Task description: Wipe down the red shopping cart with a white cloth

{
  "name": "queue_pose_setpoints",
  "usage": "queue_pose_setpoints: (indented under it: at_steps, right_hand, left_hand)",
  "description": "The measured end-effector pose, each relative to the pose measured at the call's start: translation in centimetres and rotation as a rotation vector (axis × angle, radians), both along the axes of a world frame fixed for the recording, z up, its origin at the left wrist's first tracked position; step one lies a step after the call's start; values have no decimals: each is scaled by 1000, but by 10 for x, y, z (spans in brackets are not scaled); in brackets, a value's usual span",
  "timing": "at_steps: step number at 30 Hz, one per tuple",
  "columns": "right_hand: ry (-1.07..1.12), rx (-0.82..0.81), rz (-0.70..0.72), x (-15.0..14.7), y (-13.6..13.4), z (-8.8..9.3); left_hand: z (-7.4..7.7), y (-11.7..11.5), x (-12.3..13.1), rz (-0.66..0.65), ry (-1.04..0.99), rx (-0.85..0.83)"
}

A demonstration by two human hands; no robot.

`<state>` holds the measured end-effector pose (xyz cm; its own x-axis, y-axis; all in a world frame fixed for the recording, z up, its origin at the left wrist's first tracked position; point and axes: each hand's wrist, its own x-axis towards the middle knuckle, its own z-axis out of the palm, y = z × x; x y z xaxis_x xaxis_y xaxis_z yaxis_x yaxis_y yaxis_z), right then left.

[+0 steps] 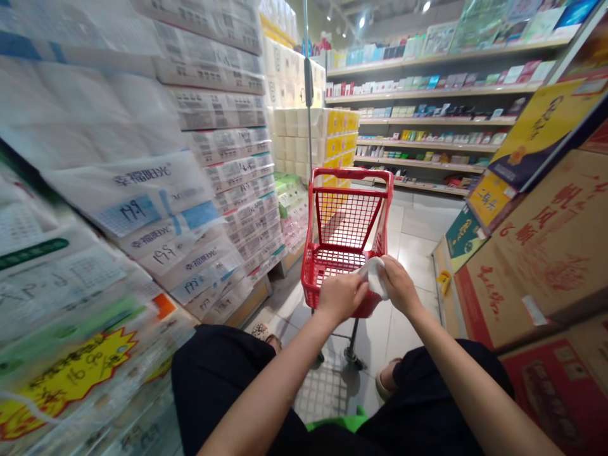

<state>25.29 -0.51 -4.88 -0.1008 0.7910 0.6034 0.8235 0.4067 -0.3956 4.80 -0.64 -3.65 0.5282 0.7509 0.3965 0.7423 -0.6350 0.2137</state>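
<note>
A small red shopping cart (349, 218) stands on the tiled floor just ahead of me, its basket holding nothing I can see. My left hand (339, 296) is closed over the cart's near rim. My right hand (398, 286) is closed beside it on the same rim and grips a crumpled white cloth or tissue (373, 273) that sticks out between the two hands. My dark-clothed knees and sandalled feet show below the arms.
Stacked packs of toilet paper (190, 177) wall in the left side of the narrow aisle. Cardboard boxes (546, 253) with red print line the right. Shelves of boxed goods (427, 120) cross the far end. A thin pole (308, 95) rises behind the cart.
</note>
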Motion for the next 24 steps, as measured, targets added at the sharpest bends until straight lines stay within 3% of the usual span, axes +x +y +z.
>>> queue_pose_setpoints:
  at_steps: [2,5,9,12,17,24]
  right_hand:
    - [3,25,-32,-12,-3,0]
    - [-40,63,-41,-36,-21,-3]
    - [-119,100,2,-67,-53,-12]
    - [-176,106,53,-74,-60,-12]
    - [-329,55,258,-51,-36,6]
    - [-343,28,132,-7,31,22]
  left_hand:
    - [-8,-12,4,-30,-1,16]
    - [-14,-10,-5,-103,6,52]
    - [-13,1,-31,-199,32,63]
    - [-11,2,-46,-216,43,58]
    - [-7,-3,-57,-223,48,76]
    - [-3,-7,-66,-208,32,80]
